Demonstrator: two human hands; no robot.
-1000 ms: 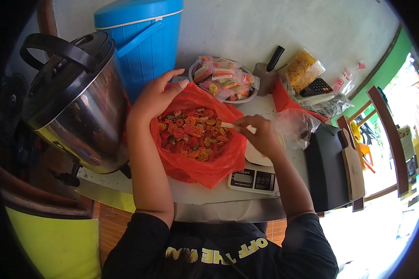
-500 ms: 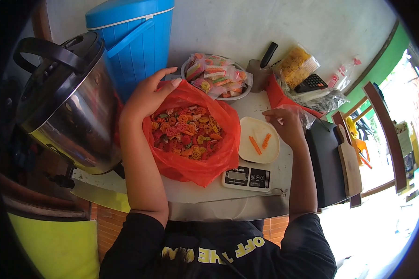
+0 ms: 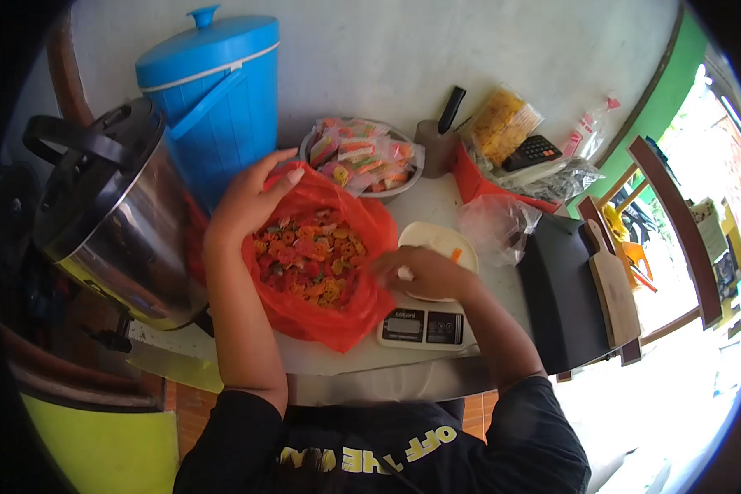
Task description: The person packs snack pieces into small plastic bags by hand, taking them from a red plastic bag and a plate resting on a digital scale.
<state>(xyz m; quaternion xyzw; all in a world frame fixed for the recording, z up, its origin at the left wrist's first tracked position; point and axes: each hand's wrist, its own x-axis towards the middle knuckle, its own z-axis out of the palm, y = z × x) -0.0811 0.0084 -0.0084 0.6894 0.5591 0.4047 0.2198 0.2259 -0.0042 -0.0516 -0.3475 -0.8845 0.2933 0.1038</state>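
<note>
A red plastic bag point(image 3: 329, 317), its mouth spread wide, holds many small colored, wheel-shaped dry pieces point(image 3: 313, 251). My left hand point(image 3: 251, 198) rests at the bag's upper left rim, thumb and fingers stretched apart. Between the bag and a cream square dish point(image 3: 420, 233) is my right hand point(image 3: 432, 273), fingers pointing left at the bag's right edge. Those fingers are blurred and partly hidden, so I cannot see whether they hold anything. The dish sits on a white digital kitchen scale point(image 3: 424, 327). One orange piece point(image 3: 456, 255) shows on the dish; my hand covers part of it.
Behind the bag stands a metal bowl point(image 3: 403, 188) of small filled packets. To the left are a blue lidded bucket point(image 3: 230, 107) and a large steel pot point(image 3: 132, 239). A red box point(image 3: 473, 177), calculator point(image 3: 531, 153), clear plastic bag point(image 3: 498, 222) and wooden board point(image 3: 609, 280) are right.
My right hand has moved left from the dish's right side, across the dish to the bag's edge. My left hand stays at the bag's rim. The view has shifted slightly.
</note>
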